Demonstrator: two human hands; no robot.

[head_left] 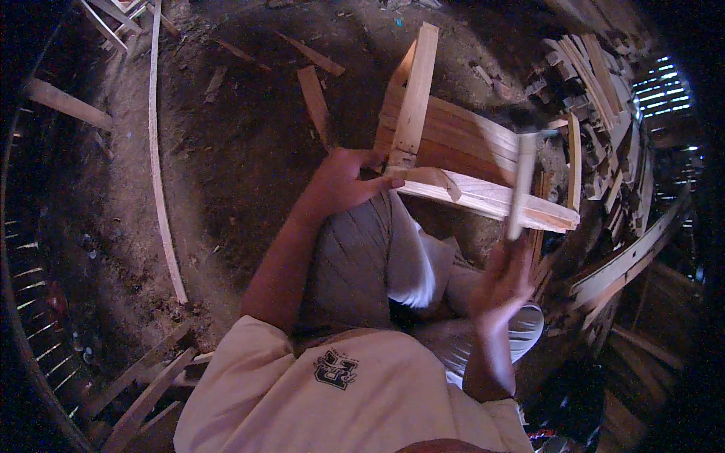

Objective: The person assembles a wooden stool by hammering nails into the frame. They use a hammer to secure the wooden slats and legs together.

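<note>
Slatted wooden frame (476,140) lies tilted just beyond a seated woodworker's bent knee (359,241), half in shade, in a workspace with an earth floor (234,143). Assembly looks well along: brown slats run side by side as a panel, a pale rail (491,198) crosses the frame's near edge, a broad post (417,94) rises at its left end and a slimmer post (574,162) stands at its right. Whether every joint is fastened cannot be told from this angle; judging by the tool and the hand at the corner, some joining work seems left, though how much is unclear.

At the frame's near left corner, the worker's left hand (351,181) is partly open, thumb laid along the rail and fingers by the foot of the broad post; whether it clasps the timber or pinches something small, such as a nail, cannot be told. Near the frame's right end, the right hand (504,283) closes around the pale handle of a hammer (522,174), its dark head blurred and raised upright before the slats. Left of the frame lies a short board (315,106); farther left runs a long strip (156,151). Right of the frame, offcuts (596,98) rise in a jumbled pile.
</note>
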